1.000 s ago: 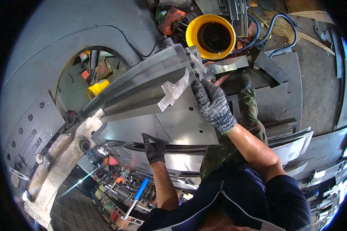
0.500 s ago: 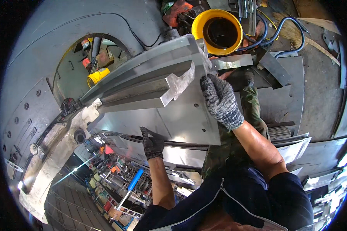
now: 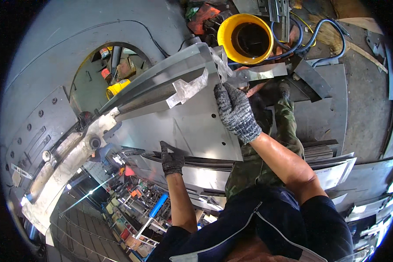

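A flat grey metal sheet (image 3: 192,133) with two dark holes near its right side extends under a long metal bar assembly (image 3: 161,81) of a large machine. My right hand (image 3: 239,114), in a grey knitted glove, is closed on the sheet's right edge. At the near edge, my left hand (image 3: 173,161) in a dark glove grips the sheet, one digit lying on top and the other fingers mostly hidden beneath. A notched light metal bracket (image 3: 188,88) juts from the bar just above the sheet.
Beyond my right hand stands a yellow bucket (image 3: 222,39) of dark liquid, beside a blue hose (image 3: 327,24). Stacked metal sheets (image 3: 336,170) lie at my right. A white-coated machine arm (image 3: 74,157) is at left. Cluttered shelves (image 3: 148,227) stand lower left.
The metal sheet has shifted slightly left, and my right hand has moved left with it. My left hand keeps nearly the same place at the near edge. Both grips look unchanged.
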Tool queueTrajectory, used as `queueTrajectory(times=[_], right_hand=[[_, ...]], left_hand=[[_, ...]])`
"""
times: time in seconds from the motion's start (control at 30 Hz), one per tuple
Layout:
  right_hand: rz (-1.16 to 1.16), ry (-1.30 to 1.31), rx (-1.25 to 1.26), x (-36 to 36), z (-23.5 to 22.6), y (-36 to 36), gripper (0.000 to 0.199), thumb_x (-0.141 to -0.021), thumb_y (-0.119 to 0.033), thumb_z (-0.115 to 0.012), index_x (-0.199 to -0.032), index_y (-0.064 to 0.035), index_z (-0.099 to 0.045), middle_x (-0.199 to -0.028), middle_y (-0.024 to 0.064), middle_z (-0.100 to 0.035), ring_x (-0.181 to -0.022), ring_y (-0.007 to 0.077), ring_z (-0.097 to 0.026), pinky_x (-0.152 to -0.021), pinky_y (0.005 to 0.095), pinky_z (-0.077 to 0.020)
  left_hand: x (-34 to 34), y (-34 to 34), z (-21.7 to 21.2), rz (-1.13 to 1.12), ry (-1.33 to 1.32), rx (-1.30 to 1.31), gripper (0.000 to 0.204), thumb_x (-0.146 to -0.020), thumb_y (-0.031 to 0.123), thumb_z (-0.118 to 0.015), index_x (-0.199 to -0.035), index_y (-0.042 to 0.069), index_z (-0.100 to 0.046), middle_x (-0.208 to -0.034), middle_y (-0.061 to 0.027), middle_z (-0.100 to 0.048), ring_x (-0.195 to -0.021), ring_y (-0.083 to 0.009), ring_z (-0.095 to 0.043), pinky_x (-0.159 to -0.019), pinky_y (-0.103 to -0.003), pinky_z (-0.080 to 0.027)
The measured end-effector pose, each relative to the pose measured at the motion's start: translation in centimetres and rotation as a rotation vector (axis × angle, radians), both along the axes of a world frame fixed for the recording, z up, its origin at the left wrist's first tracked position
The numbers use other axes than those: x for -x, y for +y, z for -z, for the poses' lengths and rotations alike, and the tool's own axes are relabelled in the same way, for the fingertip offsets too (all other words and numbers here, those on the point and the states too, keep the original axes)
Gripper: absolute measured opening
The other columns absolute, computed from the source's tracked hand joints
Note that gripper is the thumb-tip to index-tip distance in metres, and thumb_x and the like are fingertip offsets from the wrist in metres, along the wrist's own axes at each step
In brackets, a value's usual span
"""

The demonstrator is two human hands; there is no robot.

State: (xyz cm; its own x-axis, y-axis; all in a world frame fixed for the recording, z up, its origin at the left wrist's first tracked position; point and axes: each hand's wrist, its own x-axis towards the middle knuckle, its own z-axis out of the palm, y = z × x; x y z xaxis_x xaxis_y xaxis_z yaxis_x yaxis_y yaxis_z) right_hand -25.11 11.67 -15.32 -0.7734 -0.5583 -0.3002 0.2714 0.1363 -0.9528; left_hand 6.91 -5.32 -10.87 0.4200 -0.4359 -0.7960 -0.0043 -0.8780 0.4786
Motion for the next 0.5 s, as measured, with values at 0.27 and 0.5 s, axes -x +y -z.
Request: queueTrajectory(times=[0.27,0.5], right_hand=[[-0.004,0.094,-0.025,0.4,0.4,0.6,0.021,-0.091,-0.006,-0.05,-0.107,0.0056,-0.057,-0.1,0.0167,-0.062,-0.095,0.028,-0.059,-0.085,0.034,-0.0454],[0.026,0.201,-0.067,0.8,-0.3,0.4,0.023,-0.092,-0.011,-0.05,-0.108,0.004,-0.057,-0.096,0.0179,-0.063,-0.095,0.03,-0.059,-0.086,0.0351,-0.0448]], left_hand=[[1.8,0.6,0.2,0.064,-0.063,0.014,0.058,-0.086,0.06,-0.049,-0.103,0.005,-0.052,-0.087,-0.013,-0.058,-0.094,-0.0194,-0.049,-0.098,-0.041,-0.035],[-4.2,-1.2,1.9,0.085,0.084,-0.046,0.053,-0.074,0.049,-0.072,-0.107,0.011,-0.055,-0.092,-0.0037,-0.06,-0.079,-0.0182,-0.059,-0.078,-0.037,-0.051]])
